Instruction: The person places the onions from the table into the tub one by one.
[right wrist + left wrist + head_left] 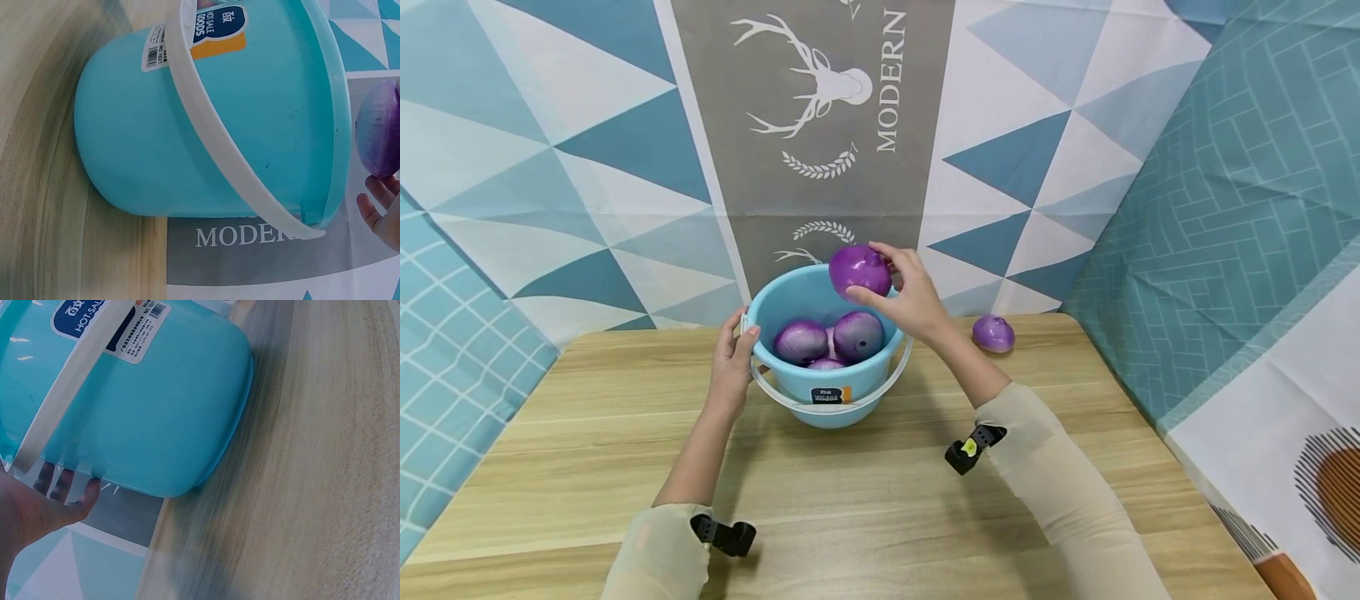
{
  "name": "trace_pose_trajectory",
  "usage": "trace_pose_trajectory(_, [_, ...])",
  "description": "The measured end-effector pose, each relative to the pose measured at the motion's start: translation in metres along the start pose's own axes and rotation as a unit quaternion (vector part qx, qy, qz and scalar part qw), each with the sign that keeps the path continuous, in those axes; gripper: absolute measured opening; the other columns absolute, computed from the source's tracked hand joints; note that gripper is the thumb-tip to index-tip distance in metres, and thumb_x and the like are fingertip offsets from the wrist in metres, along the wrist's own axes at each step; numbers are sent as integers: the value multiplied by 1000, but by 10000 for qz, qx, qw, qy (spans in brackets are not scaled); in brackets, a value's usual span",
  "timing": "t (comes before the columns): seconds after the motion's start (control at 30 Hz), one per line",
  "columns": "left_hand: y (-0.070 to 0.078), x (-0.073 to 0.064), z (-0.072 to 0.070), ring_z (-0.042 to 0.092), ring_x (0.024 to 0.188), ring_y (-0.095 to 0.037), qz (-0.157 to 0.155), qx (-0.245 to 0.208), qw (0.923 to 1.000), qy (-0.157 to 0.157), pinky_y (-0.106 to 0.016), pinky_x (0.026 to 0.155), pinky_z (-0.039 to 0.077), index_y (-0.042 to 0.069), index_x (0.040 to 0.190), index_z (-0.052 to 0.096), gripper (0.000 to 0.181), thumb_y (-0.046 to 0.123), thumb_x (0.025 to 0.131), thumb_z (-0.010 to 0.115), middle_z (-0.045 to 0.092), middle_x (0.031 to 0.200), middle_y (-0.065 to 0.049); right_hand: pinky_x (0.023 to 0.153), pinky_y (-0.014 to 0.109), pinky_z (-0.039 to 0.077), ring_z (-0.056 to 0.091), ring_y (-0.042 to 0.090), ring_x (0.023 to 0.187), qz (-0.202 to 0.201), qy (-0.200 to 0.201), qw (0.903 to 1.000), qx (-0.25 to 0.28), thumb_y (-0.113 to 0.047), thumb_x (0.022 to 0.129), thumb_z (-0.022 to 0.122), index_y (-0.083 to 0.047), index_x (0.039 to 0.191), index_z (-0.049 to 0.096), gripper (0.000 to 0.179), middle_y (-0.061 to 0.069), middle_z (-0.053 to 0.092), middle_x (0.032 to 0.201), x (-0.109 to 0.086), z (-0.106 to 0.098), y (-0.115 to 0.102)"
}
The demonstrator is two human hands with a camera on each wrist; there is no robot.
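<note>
A light blue bucket [823, 412] with a white handle [69, 381] stands upright on the table. Inside it lie several purple onions [802, 342]. My left hand [730, 362] grips the bucket's left rim by the handle joint; in the left wrist view its fingers [62, 485] lie along the bucket's side. Above the bucket's right rim, my right hand [913, 293] holds another purple onion [859, 270] between thumb and fingers. That onion [378, 128] is cut off at the edge of the right wrist view.
One more purple onion [993, 333] lies on the wooden table [850, 508], right of the bucket near the back edge. Behind the table hangs a patterned cloth [827, 183] with a deer head print. Tile-patterned cloth [1247, 208] hangs at the right.
</note>
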State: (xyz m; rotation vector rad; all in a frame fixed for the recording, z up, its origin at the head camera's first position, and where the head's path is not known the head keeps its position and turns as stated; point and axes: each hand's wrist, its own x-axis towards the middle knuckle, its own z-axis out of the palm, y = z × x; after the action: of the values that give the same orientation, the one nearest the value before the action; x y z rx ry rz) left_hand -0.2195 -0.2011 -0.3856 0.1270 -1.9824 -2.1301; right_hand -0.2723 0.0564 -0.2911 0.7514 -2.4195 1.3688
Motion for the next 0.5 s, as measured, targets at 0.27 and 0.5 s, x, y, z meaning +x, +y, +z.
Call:
trace_pose_trajectory(0.27, [1,0,0,49,111,-18,14,3,10000,-12,-18,71,55,24,145,30,52,34,96,46,42,130,-4,87,37,51,49,20,106,47,-45,10000,42,-36,77,75,-18,138,44,71,9,45,124,2,7,-4])
trace_pose_trajectory(0.5, [1,-1,-1,49,110,-18,34,34,10000,9,-20,71,54,24,145,31,52,33,96,46,41,133,-6,88,38,52,49,20,109,177,-144,9997,-39,-40,77,74,-21,138,44,71,8,43,129,2,14,-6])
